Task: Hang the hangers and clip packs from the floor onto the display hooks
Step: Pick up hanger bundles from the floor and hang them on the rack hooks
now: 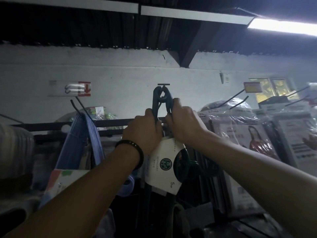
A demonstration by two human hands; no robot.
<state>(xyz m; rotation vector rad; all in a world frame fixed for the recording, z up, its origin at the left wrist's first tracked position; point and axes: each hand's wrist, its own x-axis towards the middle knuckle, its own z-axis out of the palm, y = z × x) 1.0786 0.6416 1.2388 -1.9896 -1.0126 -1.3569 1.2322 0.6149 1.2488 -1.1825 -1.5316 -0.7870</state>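
Observation:
A pack of black hangers with a white card label is raised at the centre, its hook tops level with the tip of a black display hook. My left hand grips the left side of the hanger necks; a dark bead bracelet circles that wrist. My right hand grips the right side of the necks, fingers curled round them. The hanger bodies drop out of sight behind my hands and the label.
A bundle of blue hangers hangs from a hook to the left. To the right, bagged packs hang on long wire hooks. A dark rail runs across behind. White wall and dark ceiling above.

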